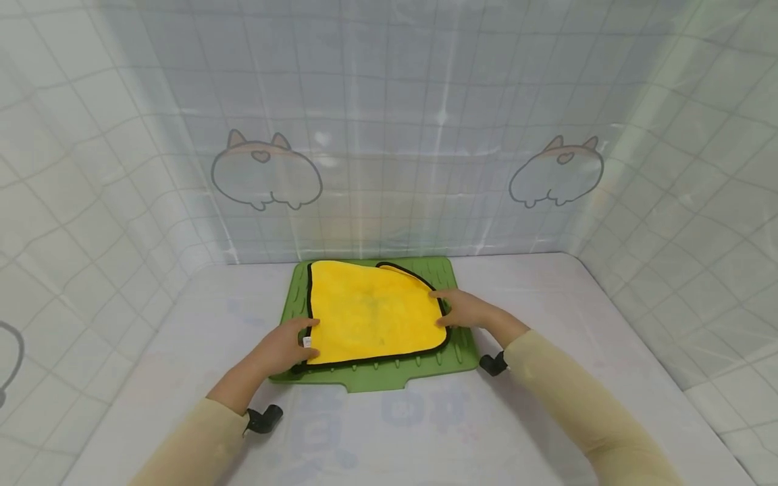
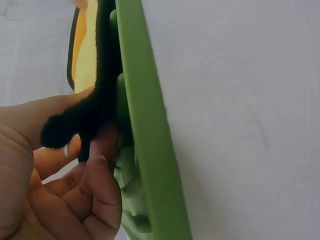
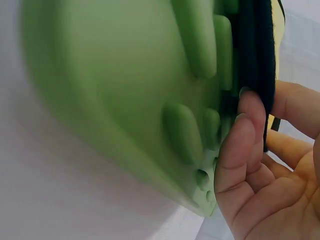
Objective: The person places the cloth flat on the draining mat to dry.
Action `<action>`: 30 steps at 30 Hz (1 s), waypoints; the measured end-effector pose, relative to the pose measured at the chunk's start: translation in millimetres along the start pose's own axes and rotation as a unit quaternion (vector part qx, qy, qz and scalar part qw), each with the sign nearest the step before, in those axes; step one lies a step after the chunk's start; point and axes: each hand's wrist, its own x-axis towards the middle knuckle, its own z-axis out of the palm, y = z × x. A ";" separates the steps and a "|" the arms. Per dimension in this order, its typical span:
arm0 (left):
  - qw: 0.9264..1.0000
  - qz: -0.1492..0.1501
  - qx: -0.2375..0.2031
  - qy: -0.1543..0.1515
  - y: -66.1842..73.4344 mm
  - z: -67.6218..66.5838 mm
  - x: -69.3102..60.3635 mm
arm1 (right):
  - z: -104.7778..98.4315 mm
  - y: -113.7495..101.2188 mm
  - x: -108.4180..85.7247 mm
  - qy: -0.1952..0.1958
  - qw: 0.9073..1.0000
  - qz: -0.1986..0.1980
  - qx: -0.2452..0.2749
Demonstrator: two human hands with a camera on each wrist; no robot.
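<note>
Cloth (image 1: 371, 314) here is the yellow one with black trim (image 1: 377, 357), stretched out between the two hands and sitting over a green ridged mat (image 1: 377, 382) on the tabletop (image 1: 200, 324). The hands are well apart and each one's pinching its own side: left hand (image 1: 281, 346) has the edge right by a little white tag (image 1: 306, 342), right hand (image 1: 464, 309) has the opposite edge. Both wrist views show fingertips tucked under the trim, down by the mat's ridges, with other digits over the yellow side, so it's a proper two-sided grip. Can't really tell if the middle of the cloth is resting on the mat or held slightly off it. Beyond the right hand, the far corner (image 1: 404, 272) is curled over, so it isn't lying totally flat. My read is that the step in hand is handling the cloth by both sides over the mat, but whether that's lifting or laying I couldn't say from this. Either way, I'd guess the next move calls for both hands working evenly, a bit of outward tension, and some attention to that curled corner.
</note>
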 end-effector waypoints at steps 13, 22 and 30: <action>1.000 0.006 -0.010 -0.012 -9.0 -4.1 6.5 | 5.3 -3.2 -27.9 0.037 0.999 0.004 -0.020; 0.999 0.004 -0.025 -0.032 -7.5 -5.5 -1.5 | 11.4 -3.3 -36.0 0.030 0.999 0.009 -0.011; 0.998 0.007 -0.034 -0.043 -8.9 -3.6 -6.4 | 15.6 -4.5 -38.6 0.018 1.000 0.019 -0.012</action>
